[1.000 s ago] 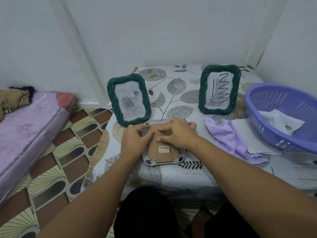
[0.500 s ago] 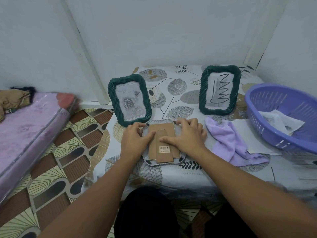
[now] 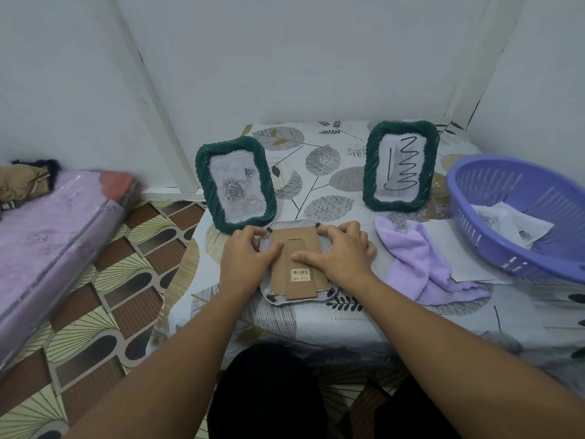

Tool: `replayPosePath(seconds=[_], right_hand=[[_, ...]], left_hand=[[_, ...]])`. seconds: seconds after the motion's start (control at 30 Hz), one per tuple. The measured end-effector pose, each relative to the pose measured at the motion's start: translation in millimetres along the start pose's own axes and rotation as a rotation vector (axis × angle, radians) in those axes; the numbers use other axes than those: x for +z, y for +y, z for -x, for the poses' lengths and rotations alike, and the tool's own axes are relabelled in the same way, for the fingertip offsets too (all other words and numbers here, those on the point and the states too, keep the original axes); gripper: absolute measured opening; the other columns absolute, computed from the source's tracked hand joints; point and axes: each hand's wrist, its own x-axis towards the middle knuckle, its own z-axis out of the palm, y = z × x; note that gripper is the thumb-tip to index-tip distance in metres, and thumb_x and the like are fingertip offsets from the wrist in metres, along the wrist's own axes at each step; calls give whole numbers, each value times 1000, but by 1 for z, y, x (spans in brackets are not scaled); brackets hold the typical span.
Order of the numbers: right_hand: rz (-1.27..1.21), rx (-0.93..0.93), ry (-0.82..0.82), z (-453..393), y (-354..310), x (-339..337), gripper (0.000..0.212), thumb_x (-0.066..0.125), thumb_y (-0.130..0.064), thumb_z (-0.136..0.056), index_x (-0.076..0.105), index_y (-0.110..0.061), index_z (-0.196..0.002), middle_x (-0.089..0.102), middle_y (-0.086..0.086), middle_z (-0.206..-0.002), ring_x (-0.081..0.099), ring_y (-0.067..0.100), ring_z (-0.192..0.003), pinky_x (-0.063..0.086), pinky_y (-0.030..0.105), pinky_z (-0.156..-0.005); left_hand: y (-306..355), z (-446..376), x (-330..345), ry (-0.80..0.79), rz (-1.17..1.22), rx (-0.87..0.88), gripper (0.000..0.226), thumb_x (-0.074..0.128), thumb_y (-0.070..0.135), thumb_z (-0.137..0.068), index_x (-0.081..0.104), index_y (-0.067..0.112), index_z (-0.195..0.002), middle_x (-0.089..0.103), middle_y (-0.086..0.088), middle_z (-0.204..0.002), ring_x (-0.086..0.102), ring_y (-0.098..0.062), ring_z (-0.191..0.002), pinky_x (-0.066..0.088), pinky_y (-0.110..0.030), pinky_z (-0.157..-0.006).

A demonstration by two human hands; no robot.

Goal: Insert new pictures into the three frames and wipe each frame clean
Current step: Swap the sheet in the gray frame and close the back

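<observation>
A grey picture frame (image 3: 296, 291) lies face down on the counter (image 3: 316, 315), which has a white cloth with a leaf print on it. The frame's brown cardboard back (image 3: 297, 264) faces up, with a cardboard stand flap and a small barcode sticker (image 3: 300, 275) on it.

The left hand (image 3: 245, 259) rests on the left side of the frame. Its fingers (image 3: 253, 232) are bent and reach to the far left corner, where a small black clip (image 3: 269, 230) sits. Its thumb lies flat on the cardboard back.

The right hand (image 3: 340, 256) rests on the right side of the frame. Its fingers are curled over the far right corner, by another small black clip (image 3: 317, 225). Its thumb lies flat across the stand flap, just above the sticker. Both hands press down on the frame, and I cannot tell if the fingers pinch the clips.

Just past the left hand's fingers stands a dark green twisted-rope picture frame with a rose picture (image 3: 235, 188). Farther past the right hand stands a second dark green twisted-rope picture frame with a black squiggle drawing (image 3: 400, 166).

Just to the right of the right hand lies a crumpled light purple cloth (image 3: 421, 264), partly on a white sheet of paper (image 3: 456, 248). Beyond that, well apart from the hands, is a round purple plastic basket (image 3: 474, 223) with white papers (image 3: 509, 223) inside.

To the left of the counter is a patterned floor (image 3: 110, 296) and a pink mattress (image 3: 47, 236).
</observation>
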Motion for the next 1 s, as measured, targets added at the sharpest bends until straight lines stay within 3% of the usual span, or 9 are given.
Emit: replayPosePath(seconds=[0.47,0.67,0.83,1.0], right_hand=[[6,-30,-8,1,1,-2,95,63,-93,-58,54,-45,-139,32,-7,-115,37,20,-118,27,43,-104],[-15,-18,-7,1,1,-2,91,64,-90,-62,47,-43,-137,36,-3,-126,37,24,-124,26,44,-107],[18,-254,51,11,2,-10,69,62,-83,-74,55,-48,-133,39,-9,-126,34,15,-120,23,41,-105],[154,-425,-163,15,-2,-15,65,58,-86,-73,60,-54,-129,47,-19,-135,35,11,-129,16,45,-109]], left_hand=[[2,1,-2,-1,8,8,36,78,54,-81,66,30,-106,55,7,-88,49,-3,-80,33,-22,-61],[2,1,-2,1,14,7,36,78,54,-81,65,30,-106,56,5,-88,50,-4,-80,34,-23,-61],[2,1,-2,-4,18,6,36,78,55,-80,65,31,-104,57,5,-87,51,-5,-79,34,-25,-60],[1,1,-2,1,18,3,34,78,54,-80,66,30,-101,58,2,-84,53,-9,-77,34,-27,-59]])
